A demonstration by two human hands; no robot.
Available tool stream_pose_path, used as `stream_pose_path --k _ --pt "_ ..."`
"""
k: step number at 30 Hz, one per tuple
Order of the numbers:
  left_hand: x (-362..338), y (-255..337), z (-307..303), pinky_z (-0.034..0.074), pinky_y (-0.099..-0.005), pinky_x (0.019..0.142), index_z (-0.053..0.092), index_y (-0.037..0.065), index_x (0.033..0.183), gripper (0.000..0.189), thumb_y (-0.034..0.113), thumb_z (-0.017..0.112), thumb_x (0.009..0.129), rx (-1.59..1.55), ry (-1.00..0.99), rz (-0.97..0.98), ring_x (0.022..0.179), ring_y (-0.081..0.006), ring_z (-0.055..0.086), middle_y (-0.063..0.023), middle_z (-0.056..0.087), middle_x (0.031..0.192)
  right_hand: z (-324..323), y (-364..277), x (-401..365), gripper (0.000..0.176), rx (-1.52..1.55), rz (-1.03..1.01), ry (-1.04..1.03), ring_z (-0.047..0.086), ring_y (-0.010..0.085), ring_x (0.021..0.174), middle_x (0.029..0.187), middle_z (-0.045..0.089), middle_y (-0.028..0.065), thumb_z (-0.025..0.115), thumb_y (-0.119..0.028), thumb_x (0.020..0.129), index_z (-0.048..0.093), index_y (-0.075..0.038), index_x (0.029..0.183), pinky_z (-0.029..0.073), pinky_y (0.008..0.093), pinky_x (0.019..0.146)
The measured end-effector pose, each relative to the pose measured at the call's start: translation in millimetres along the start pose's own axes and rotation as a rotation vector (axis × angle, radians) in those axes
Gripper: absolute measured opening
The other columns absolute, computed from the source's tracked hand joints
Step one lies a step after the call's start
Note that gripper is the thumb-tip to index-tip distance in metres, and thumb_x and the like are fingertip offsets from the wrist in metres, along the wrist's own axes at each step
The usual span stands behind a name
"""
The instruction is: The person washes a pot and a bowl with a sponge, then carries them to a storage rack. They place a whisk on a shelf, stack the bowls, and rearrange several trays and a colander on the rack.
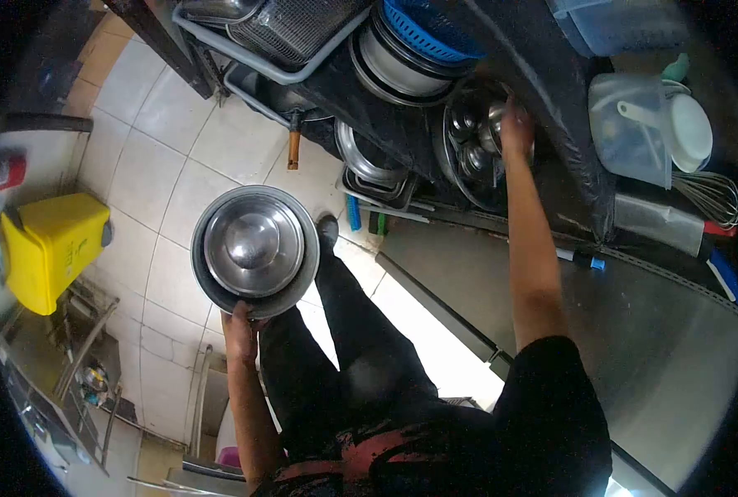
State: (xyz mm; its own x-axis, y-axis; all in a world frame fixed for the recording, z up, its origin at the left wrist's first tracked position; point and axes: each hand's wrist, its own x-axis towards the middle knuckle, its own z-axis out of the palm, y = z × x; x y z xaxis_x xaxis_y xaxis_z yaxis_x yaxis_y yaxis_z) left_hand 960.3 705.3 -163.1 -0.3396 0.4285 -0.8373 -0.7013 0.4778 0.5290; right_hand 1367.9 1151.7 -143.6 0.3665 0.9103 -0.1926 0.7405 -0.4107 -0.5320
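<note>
nested metal bowls (255, 242) rest with rim against the left fingers (242, 311).

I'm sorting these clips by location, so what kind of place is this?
Probably a working kitchen: metal bowls sit nested in the left hand, a wire whisk lies on the right, and pans are stacked on a shelf.

Yellow bin (58, 240): one, left. Blue basket (427, 31): one, top centre. Whisk (708, 197): one, far right. Wooden handle (293, 147): one, upper centre. Nested metal bowls (254, 246), centre-left: at least two; exact count unclear.
</note>
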Motion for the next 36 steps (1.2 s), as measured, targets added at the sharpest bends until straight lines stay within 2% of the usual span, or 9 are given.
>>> stream_pose_path --k 5,7,16,25,27,30,32,33,36 --pt "3 13 4 0.060 -0.0398 0.076 0.041 0.000 0.124 0.045 0.009 0.048 0.081 0.073 -0.050 -0.061 0.086 -0.0256 0.064 -0.0126 0.055 0.105 0 137 14 0.052 -0.990 -0.535 0.231 0.061 0.0407 0.106 0.117 0.064 0.0227 0.061 -0.047 0.087 0.065 -0.003 0.113 0.049 0.0451 0.090" --pt "-3 23 26 0.061 -0.0402 0.076 0.040 -0.001 0.124 0.045 0.009 0.047 0.081 0.094 -0.033 -0.027 0.087 -0.0269 0.065 -0.0136 0.055 0.104 15 149 33 0.042 -0.925 -0.072 0.004 0.063 0.0411 0.102 0.109 0.065 0.0261 0.062 -0.036 0.090 0.063 -0.004 0.117 0.051 0.0453 0.084" --pt "25 12 66 0.060 -0.0442 0.082 0.034 -0.007 0.130 0.046 0.007 0.044 0.087 0.086 -0.230 -0.025 0.096 -0.0331 0.067 -0.0214 0.057 0.116 -9 42 -86 0.020 -0.411 -0.595 0.156 0.062 0.0461 0.073 0.076 0.063 0.0259 0.060 -0.018 0.090 0.064 0.001 0.095 0.047 0.0519 0.064" --pt "34 12 85 0.061 -0.0461 0.076 0.027 0.011 0.139 0.055 0.008 0.048 0.088 0.105 -0.333 -0.070 0.099 -0.0256 0.061 -0.0107 0.048 0.107 24 46 -82 0.027 -0.600 -0.462 -0.013 0.063 0.0433 0.087 0.087 0.066 0.0220 0.060 -0.023 0.090 0.066 -0.002 0.105 0.048 0.0505 0.077" --pt "25 19 93 0.061 -0.0450 0.077 0.022 0.012 0.141 0.059 0.008 0.048 0.089 0.143 -0.341 -0.046 0.099 -0.0253 0.060 -0.0110 0.047 0.108 15 -2 -130 0.033 -0.490 -0.737 0.320 0.060 0.0401 0.100 0.104 0.064 0.0217 0.061 -0.026 0.090 0.063 -0.002 0.113 0.043 0.0496 0.088" --pt "21 15 97 0.061 -0.0440 0.077 -0.001 0.016 0.149 0.075 0.005 0.046 0.092 0.140 -0.413 0.006 0.101 -0.0263 0.060 -0.0157 0.045 0.121 26 -59 -241 0.036 0.178 -0.490 -0.433 0.060 0.0373 0.102 0.106 0.062 0.0182 0.066 -0.021 0.087 0.059 -0.004 0.118 0.046 0.0473 0.088" --pt "11 23 117 0.061 -0.0454 0.079 -0.015 0.016 0.150 0.083 0.000 0.042 0.092 0.207 -0.341 -0.057 0.108 -0.0307 0.058 -0.0214 0.036 0.137 57 -62 -286 0.048 -0.025 -0.750 -0.869 0.059 0.0365 0.109 0.115 0.061 0.0218 0.071 -0.013 0.078 0.057 -0.003 0.123 0.047 0.0465 0.094" --pt "-3 36 126 0.060 -0.0443 0.078 -0.025 0.016 0.148 0.086 -0.004 0.039 0.093 0.245 -0.366 -0.054 0.114 -0.0345 0.055 -0.0236 0.026 0.147 80 -43 -301 0.054 -0.096 -1.002 -0.766 0.058 0.0361 0.113 0.122 0.059 0.0231 0.072 -0.012 0.075 0.056 -0.002 0.125 0.047 0.0486 0.094" --pt "31 -8 103 0.060 -0.0417 0.075 -0.026 0.015 0.147 0.087 -0.003 0.040 0.093 0.557 -0.457 0.348 0.111 -0.0344 0.058 -0.0249 0.026 0.147 108 -34 -305 0.044 -0.061 -0.889 -0.963 0.058 0.0395 0.111 0.114 0.060 0.0257 0.065 -0.011 0.078 0.059 -0.001 0.121 0.047 0.0457 0.095"
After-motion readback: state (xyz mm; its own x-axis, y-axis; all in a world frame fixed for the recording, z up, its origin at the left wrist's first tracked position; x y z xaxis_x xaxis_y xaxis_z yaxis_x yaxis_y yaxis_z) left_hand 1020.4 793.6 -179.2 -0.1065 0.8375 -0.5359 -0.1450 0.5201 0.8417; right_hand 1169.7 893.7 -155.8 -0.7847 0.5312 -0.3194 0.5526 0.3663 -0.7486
